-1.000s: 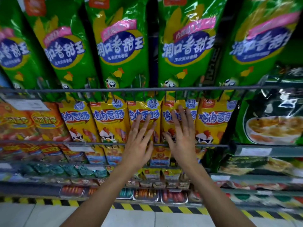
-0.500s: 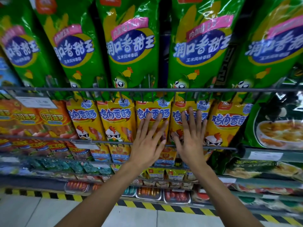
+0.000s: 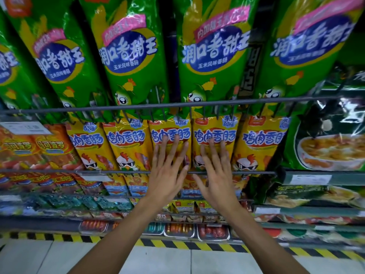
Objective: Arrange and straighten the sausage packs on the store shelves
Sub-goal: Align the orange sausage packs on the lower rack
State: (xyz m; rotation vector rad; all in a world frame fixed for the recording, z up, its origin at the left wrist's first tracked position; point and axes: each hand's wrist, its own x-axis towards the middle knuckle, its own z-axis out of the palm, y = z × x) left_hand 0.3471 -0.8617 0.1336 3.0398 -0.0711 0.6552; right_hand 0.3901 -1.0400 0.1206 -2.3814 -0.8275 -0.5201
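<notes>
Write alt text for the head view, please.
Left hand and right hand, fingers straight, lie flat on two neighbouring yellow sausage packs hanging in a row, below large green packs.

Bright, even store light falls from above and in front, leaving few hard shadows. White glare streaks the glossy tall green plastic sausage packs [image 3: 126, 56] along the top row and the crinkled dark green foil bag with a soup bowl picture [image 3: 325, 139] at right. The wide lens bows the thin grey metal shelf rail [image 3: 177, 104] and splays the packs outward at the edges. Print on the yellow chicken sausage packs [image 3: 126, 143] reads sharp at centre; the lower shelves and far corners smear soft.
</notes>
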